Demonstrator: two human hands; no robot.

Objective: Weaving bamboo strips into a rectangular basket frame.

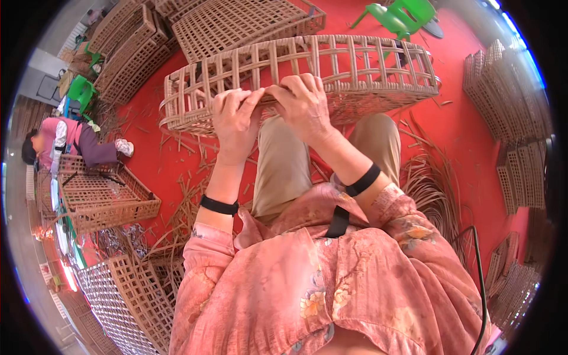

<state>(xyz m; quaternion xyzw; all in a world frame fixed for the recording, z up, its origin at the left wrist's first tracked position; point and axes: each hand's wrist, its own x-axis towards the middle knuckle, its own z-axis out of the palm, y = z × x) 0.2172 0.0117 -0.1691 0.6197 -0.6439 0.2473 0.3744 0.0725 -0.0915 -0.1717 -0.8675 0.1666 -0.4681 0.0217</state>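
Note:
A long openwork rattan basket (367, 87) lies across in front of my knees, its slatted side turned up towards me. My left hand (232, 121) is closed at the basket's near edge, left of the middle, with the thumb and fingers pinched together. Right beside it, my right hand (303, 107) is bent over the same edge, fingers curled and closed. The fingertips of both hands nearly meet there. Whether a separate cane strip lies between them is hidden by the fingers.
Loose cane strips (435, 189) lie coiled at my right, and scraps litter the red floor (441, 127). Stacked rattan baskets (506, 94) stand at the right; another large one (236, 26) lies beyond. At the left a person (71, 139) sits by a basket. A green chair (397, 18) stands ahead.

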